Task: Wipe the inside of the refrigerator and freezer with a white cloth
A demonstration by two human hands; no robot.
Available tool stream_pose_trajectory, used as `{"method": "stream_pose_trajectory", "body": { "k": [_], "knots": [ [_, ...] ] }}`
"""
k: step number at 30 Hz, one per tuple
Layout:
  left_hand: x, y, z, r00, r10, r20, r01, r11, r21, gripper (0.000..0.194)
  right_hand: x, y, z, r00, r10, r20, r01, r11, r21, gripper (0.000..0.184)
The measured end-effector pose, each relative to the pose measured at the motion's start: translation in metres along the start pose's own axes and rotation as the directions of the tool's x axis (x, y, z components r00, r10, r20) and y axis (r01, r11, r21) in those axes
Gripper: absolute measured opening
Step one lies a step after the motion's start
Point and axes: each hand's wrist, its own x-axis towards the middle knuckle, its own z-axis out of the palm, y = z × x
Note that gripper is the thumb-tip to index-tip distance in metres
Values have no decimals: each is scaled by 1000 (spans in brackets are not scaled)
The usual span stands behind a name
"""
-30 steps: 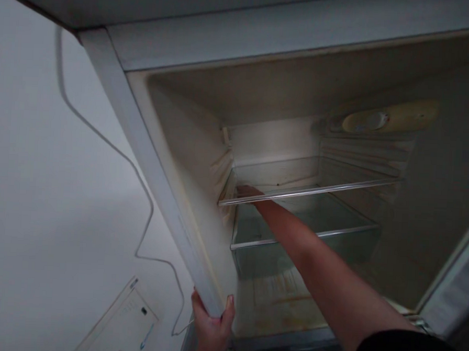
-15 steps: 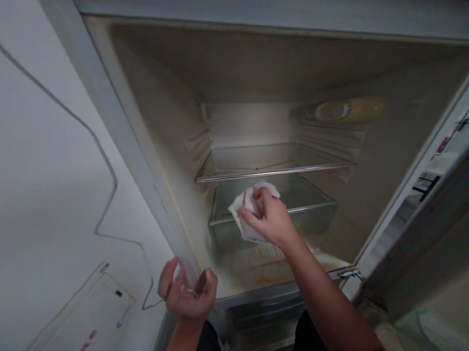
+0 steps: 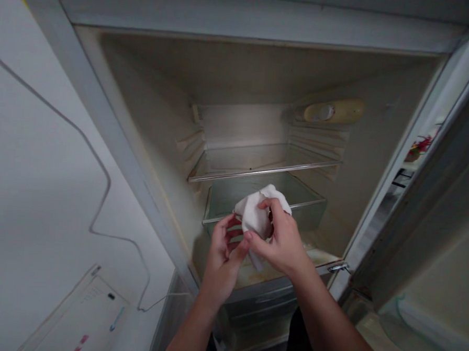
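A crumpled white cloth [image 3: 256,216] is between my two hands, in front of the fridge's lower compartment. My right hand [image 3: 281,233] grips it from the right, thumb below and fingers curled over it. From the left, my left hand [image 3: 226,248] has its fingertips on the cloth's edge, its thumb close to my right thumb. Behind the cloth are a glass shelf [image 3: 267,159] with a metal front trim and a clear greenish drawer [image 3: 307,213]. Stains mark the fridge floor, partly hidden by my hands.
The fridge door [image 3: 431,248] stands open on the right, with a metal hinge [image 3: 338,267] at the lower corner. A yellowed lamp housing [image 3: 334,111] is on the inner right wall. On the left, a grey cable [image 3: 107,182] runs down the white wall beside a whiteboard-like panel [image 3: 81,314].
My left hand has left the fridge's left frame edge and moved right and up to the cloth. My right hand keeps the cloth, now turned and bunched. The view has shifted slightly.
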Motion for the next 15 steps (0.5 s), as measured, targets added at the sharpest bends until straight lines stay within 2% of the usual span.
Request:
{"method": "stream_pose_trajectory", "body": {
  "k": [3, 6, 8, 11, 13, 15],
  "knots": [
    [-1, 3, -1, 997, 25, -74, -29, 998, -52, 74, -4, -3, -2, 1000, -9, -7, 9, 1000, 11, 49],
    [-4, 3, -2, 998, -57, -41, 54, 996, -72, 80, -6, -5, -3, 1000, -19, -11, 20, 1000, 20, 47],
    [-5, 3, -3, 997, -77, -6, 77, 995, -66, 72, -7, -6, -4, 1000, -25, -16, 25, 999, 26, 46],
    [-4, 2, -4, 1000, -10, -9, 9, 999, -39, 50, -8, -6, -4, 998, -50, -38, 52, 998, 43, 45],
    [-2, -1, -4, 998, 39, -54, -38, 999, 5, 41, -8, -3, -3, 998, -49, -41, 51, 998, 44, 40],
    [2, -6, -5, 984, 94, -150, -82, 993, 85, 35, -8, 3, 0, 997, -30, -69, 29, 999, -16, 32]
  ]
}}
